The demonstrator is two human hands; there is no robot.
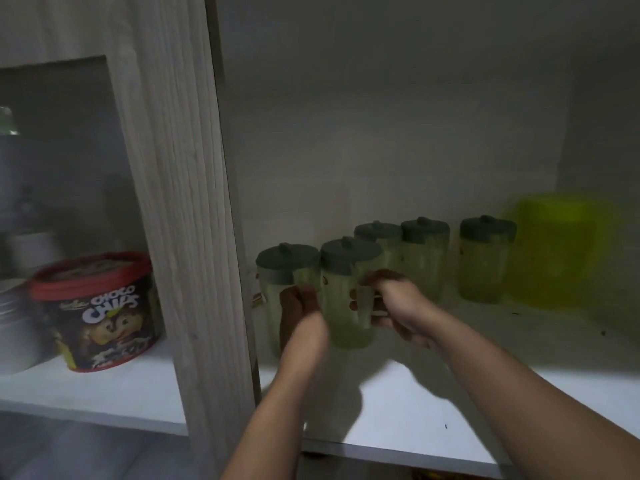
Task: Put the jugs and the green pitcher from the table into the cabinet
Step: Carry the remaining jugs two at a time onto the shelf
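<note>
Several pale green jugs with dark green lids stand on the white cabinet shelf (433, 403). My left hand (299, 308) is wrapped around the handle of the leftmost jug (285, 271). My right hand (391, 299) grips the handle of the jug beside it (346, 296). Behind them are two more jugs (420, 258) and one further right (485, 261). The bright green pitcher (554, 251) sits blurred at the far right of the shelf. Both held jugs rest upright on the shelf.
A wooden cabinet upright (183, 202) divides this compartment from the left one. There a Choco Chips tub (100, 310) with a red lid stands next to white and metal containers (14, 323). The shelf front edge runs below my forearms.
</note>
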